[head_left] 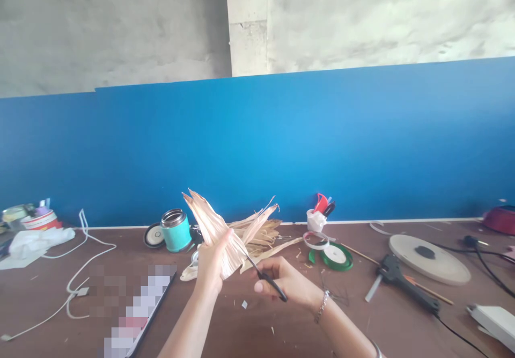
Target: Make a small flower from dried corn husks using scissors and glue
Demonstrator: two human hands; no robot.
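Dried corn husks (219, 234) fan upward from my left hand (212, 264), whose fingers are closed around their lower part. My right hand (279, 283) grips black-handled scissors (270, 283). Their blades point up and left and meet the right edge of the held husks; whether they are cutting through, I cannot tell. Behind the hands, a pile of loose husks (265, 235) lies on the brown table, partly hidden by the held ones.
A turquoise jar (176, 232) stands left of the husks. To the right are green ribbon (341, 258), a white cup of pens (316, 219), a black glue gun (406, 283) and a round turntable (430, 260). White cables (74, 272) trail at left. A blue partition (257, 143) rises behind.
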